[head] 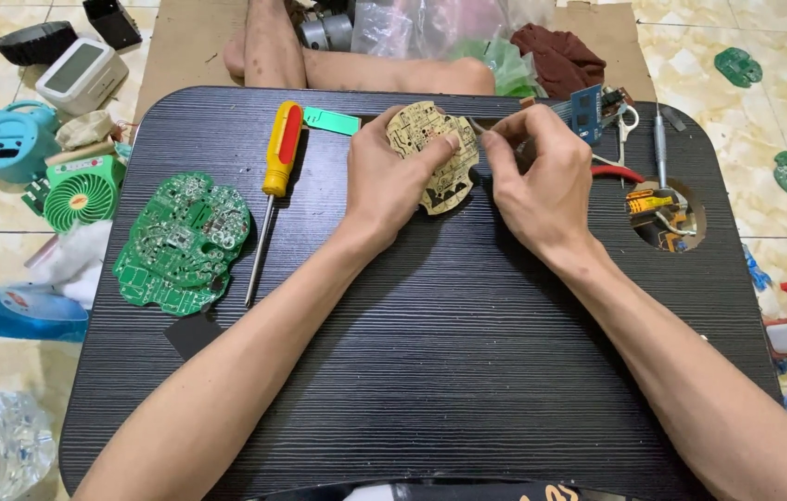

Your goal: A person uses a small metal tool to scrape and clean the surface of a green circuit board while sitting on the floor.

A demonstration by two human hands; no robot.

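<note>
**Tan circuit board held by its edges over the counter**

While the left hand [391,176] clamps the round tan circuit board [435,153] from its left rim, thumb lying across the face, the right hand [537,176] is pinched narrow on a thin metal tool [484,127] whose tip meets the board's upper right edge. What kind of tool it is cannot be told, since the fingers hide most of it. Both grips are closed, one on the board, one on the tool, and the board sits tilted just above the far middle of the dark ribbed counter [430,371].

Such a board looks light, thin and stiff, yet brittle: it would likely crack if flexed, and its soldered face is prickly and easily scratched. Holding it by the rim, as the left hand does, seems the safest place, with fingers kept off the tracks and small parts.

Left of the hands lie a yellow-and-red screwdriver [275,176], a small green card [331,121] and a larger green circuit board [182,241], all flat on the counter. To the right sit red-handled cutters [618,172], a slim grey driver [660,148] and a round hole in the counter holding yellow parts [658,209]. A small green fan [83,190] rests on the tiled floor.
</note>
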